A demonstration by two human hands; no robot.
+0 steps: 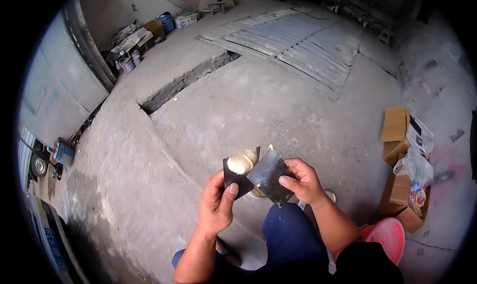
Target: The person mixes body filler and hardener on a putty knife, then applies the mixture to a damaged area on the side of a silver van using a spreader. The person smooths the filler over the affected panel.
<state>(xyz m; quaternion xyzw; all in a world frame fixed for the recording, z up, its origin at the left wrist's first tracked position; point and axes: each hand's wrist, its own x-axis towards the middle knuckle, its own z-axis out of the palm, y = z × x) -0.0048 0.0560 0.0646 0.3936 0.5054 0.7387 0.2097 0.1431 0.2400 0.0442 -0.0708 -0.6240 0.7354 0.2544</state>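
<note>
Holding 2 flat dark plates above my knee, 1 per hand. Left hand grips the left plate by its lower edge, thumb on top; probably so the cream paste lies clear of my skin. Right hand pinches the right plate at its side, thumb across the face, likely for a firm hold. Plates overlap in view; contact I cannot tell. Behind them, a round container, mostly hidden, contents unclear. To my right: an open cardboard box with a colourful bundle inside, a clear plastic bag at its far end, and a red basin, contents not visible.
</note>
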